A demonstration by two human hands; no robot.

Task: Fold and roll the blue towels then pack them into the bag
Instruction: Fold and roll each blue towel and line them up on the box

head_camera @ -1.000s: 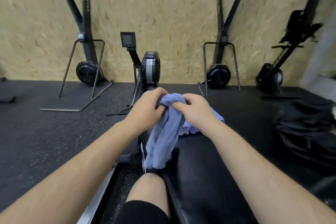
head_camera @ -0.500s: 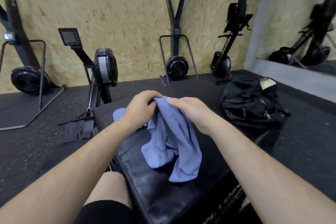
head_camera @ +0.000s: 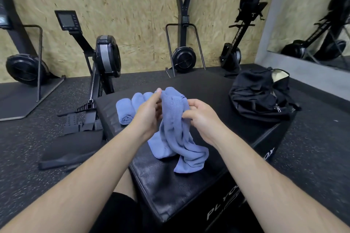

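Two hands were on one loose blue towel [head_camera: 177, 138], basically. The left hand [head_camera: 149, 113] was pinching the bunched top edge between thumb and fingers, held up off the surface. The right hand [head_camera: 203, 119] had its fingers curled into the cloth just below that, on the right side. So both were gripping the same towel, close together but not quite touching each other. The rest of it hung down in crumpled folds, and its lower end was piled on the black padded box [head_camera: 170, 191] right in front of the person.

Behind the left hand, on the far left part of the box top, sat a rolled blue towel [head_camera: 124, 112] with its spiral end facing the camera. Next to it were more blue humps [head_camera: 137, 98], partly hidden by the hand, so I couldn't count them for sure.

A black duffel bag [head_camera: 259, 96] was off at the box's far right corner, well apart from the hands, with a pale lining showing at its top. I couldn't tell if it sat fully on the box.

A rowing machine [head_camera: 107, 58] stood on the speckled floor [head_camera: 28, 147] to the left.
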